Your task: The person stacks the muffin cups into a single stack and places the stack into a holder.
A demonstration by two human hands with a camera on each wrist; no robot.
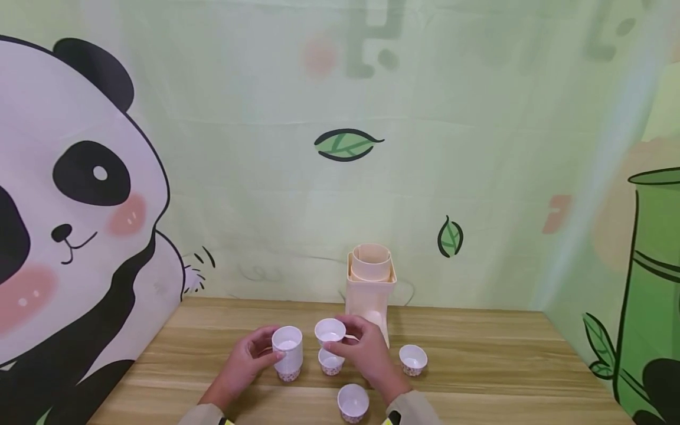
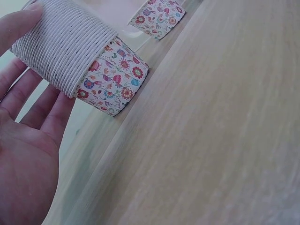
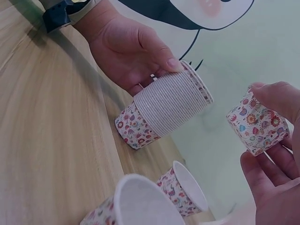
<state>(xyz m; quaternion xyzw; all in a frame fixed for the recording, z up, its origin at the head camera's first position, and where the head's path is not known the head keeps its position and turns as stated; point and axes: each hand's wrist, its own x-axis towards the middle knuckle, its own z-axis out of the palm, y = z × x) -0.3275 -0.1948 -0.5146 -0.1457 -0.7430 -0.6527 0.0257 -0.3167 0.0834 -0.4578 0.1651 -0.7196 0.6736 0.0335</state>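
My left hand grips a tall stack of nested paper cups, thumb in front and fingers behind. In the left wrist view, the stacked rims form white ridges above the floral bottom cup, whose base is right at the tabletop. Beside the stack, my right hand pinches a single floral paper cup between thumb and fingers, held up with its mouth upward. Directly below that cup in the head view, another paper cup stands on the table.
Two more paper cups stand upright on the wooden table: one at the right and one near the front. A pale pink holder with a round tube on top stands behind the hands, before a printed panda backdrop.
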